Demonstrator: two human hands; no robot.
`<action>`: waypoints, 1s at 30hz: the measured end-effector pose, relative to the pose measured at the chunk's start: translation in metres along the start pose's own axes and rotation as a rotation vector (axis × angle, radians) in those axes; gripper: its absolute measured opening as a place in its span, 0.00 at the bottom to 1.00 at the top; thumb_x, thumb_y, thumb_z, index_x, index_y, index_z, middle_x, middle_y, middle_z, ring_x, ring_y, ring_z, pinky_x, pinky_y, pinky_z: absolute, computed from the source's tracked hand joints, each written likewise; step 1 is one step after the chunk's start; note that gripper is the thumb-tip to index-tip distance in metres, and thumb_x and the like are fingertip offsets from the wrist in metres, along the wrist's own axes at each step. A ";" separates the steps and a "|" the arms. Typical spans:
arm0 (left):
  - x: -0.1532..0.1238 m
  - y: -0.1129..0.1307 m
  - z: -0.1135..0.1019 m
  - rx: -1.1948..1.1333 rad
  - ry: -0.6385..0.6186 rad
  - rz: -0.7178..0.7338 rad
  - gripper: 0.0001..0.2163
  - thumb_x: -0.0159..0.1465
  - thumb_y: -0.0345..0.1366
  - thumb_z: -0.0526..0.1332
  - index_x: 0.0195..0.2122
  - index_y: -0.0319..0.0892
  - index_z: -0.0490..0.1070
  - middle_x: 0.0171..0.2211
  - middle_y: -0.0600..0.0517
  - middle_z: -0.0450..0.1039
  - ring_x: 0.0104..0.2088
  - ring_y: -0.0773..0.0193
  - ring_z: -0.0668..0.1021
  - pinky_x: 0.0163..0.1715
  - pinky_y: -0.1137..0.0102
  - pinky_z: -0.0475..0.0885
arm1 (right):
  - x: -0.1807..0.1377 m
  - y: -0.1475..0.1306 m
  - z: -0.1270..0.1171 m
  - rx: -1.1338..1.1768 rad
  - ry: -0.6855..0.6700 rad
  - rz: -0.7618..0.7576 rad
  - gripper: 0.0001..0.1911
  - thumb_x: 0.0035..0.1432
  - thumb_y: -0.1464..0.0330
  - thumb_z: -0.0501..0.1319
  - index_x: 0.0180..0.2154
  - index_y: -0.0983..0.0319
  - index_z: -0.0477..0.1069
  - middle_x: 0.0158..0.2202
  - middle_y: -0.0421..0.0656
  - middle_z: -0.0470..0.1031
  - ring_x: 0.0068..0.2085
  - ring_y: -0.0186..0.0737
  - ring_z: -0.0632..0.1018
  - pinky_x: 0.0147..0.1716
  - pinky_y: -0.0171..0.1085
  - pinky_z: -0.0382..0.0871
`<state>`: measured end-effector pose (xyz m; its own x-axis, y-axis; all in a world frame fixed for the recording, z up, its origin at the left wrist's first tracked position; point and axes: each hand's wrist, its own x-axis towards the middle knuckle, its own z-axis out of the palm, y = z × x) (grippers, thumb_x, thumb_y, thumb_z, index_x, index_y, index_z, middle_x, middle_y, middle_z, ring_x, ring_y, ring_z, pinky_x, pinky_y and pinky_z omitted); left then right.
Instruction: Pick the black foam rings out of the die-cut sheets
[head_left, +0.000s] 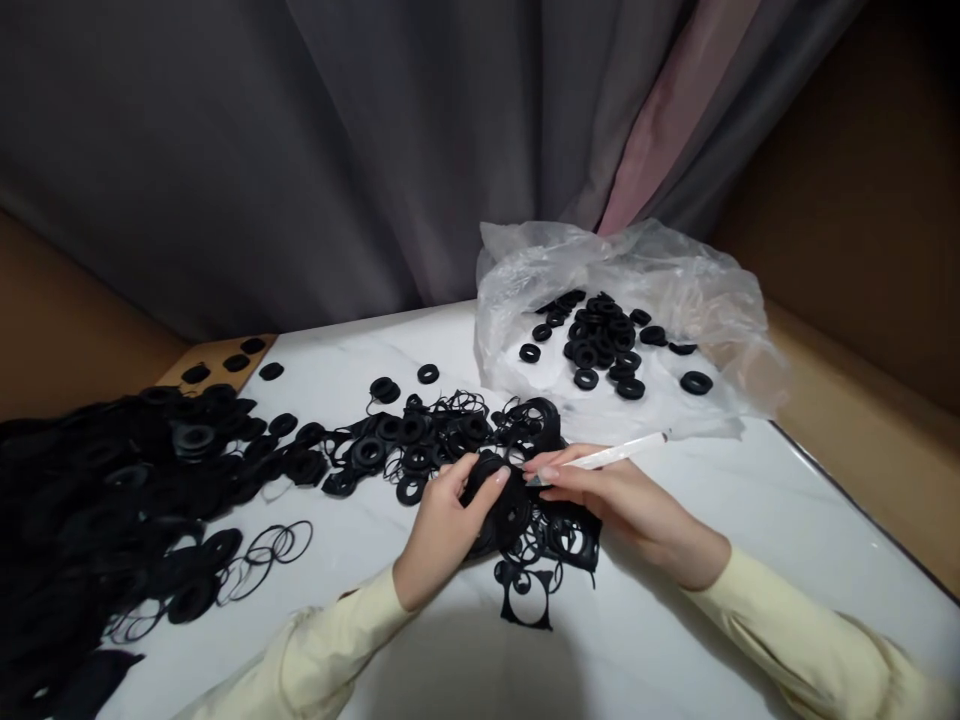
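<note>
My left hand [442,520] is closed on a black rubber ring piece [513,512], its thumb and fingers pinching the upper edge. In my right hand [637,505] is a slim white pen-like tool [619,452], gripped like a pen, its dark tip down at the black piece. Whether the tip is a blade or a point I cannot tell. Under and around both hands lie black rubber offcuts, among them a square scrap with a round hole [526,626]. Black rings [369,452] and thin loops are heaped just beyond my left hand.
A large mound of black rubber pieces [90,510] covers the table's left side. At the back right a clear plastic bag [720,290] lies spread with several black rings [600,325] on it. Grey curtains [375,150] hang behind the white table [442,650].
</note>
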<state>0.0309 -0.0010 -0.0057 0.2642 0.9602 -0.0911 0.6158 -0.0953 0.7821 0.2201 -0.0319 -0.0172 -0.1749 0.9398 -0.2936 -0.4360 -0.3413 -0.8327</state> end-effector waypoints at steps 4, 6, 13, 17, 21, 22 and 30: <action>-0.003 -0.002 0.004 0.108 0.039 0.050 0.13 0.61 0.46 0.55 0.24 0.43 0.62 0.22 0.55 0.62 0.29 0.62 0.68 0.30 0.70 0.63 | 0.002 0.010 0.007 0.066 0.029 0.029 0.08 0.45 0.66 0.70 0.26 0.63 0.76 0.38 0.45 0.78 0.44 0.42 0.76 0.46 0.40 0.71; -0.003 -0.002 0.005 0.140 0.043 0.053 0.14 0.62 0.46 0.55 0.23 0.44 0.61 0.21 0.55 0.60 0.28 0.62 0.68 0.31 0.69 0.63 | 0.004 0.012 0.007 0.075 0.046 0.029 0.09 0.44 0.65 0.70 0.27 0.63 0.75 0.37 0.45 0.78 0.42 0.40 0.77 0.45 0.39 0.71; -0.002 -0.001 0.004 0.069 -0.029 0.003 0.12 0.63 0.47 0.53 0.36 0.44 0.67 0.28 0.53 0.66 0.33 0.60 0.70 0.31 0.69 0.66 | 0.004 0.015 0.009 0.088 0.113 0.022 0.11 0.44 0.64 0.71 0.28 0.63 0.75 0.31 0.42 0.78 0.35 0.36 0.78 0.41 0.38 0.73; -0.001 -0.004 0.006 0.125 -0.009 0.026 0.13 0.63 0.47 0.53 0.35 0.44 0.68 0.27 0.52 0.66 0.33 0.60 0.70 0.33 0.68 0.66 | 0.003 0.016 0.011 0.058 0.159 0.011 0.12 0.43 0.63 0.71 0.28 0.63 0.74 0.29 0.42 0.77 0.33 0.36 0.78 0.39 0.38 0.73; -0.001 -0.007 0.009 0.160 0.029 0.037 0.13 0.62 0.48 0.53 0.36 0.44 0.69 0.26 0.53 0.66 0.32 0.60 0.70 0.32 0.69 0.66 | 0.002 0.021 0.012 -0.049 0.207 -0.055 0.13 0.44 0.61 0.70 0.28 0.63 0.73 0.28 0.41 0.77 0.32 0.36 0.78 0.38 0.38 0.72; -0.001 -0.008 0.010 0.167 0.044 0.042 0.13 0.62 0.48 0.54 0.36 0.44 0.69 0.27 0.52 0.66 0.32 0.60 0.70 0.32 0.69 0.66 | 0.002 0.022 0.012 -0.100 0.218 -0.079 0.13 0.45 0.60 0.69 0.28 0.63 0.73 0.29 0.41 0.77 0.32 0.37 0.77 0.37 0.38 0.71; -0.004 -0.016 0.019 0.165 0.114 0.125 0.10 0.63 0.44 0.54 0.34 0.44 0.69 0.29 0.51 0.70 0.36 0.60 0.71 0.34 0.70 0.67 | -0.004 0.022 0.023 -0.599 0.365 -0.274 0.09 0.54 0.64 0.62 0.25 0.61 0.74 0.27 0.39 0.78 0.31 0.38 0.75 0.32 0.36 0.64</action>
<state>0.0339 -0.0086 -0.0297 0.2661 0.9608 0.0778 0.6993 -0.2480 0.6704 0.1910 -0.0432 -0.0241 0.2197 0.9715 -0.0892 0.1512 -0.1242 -0.9807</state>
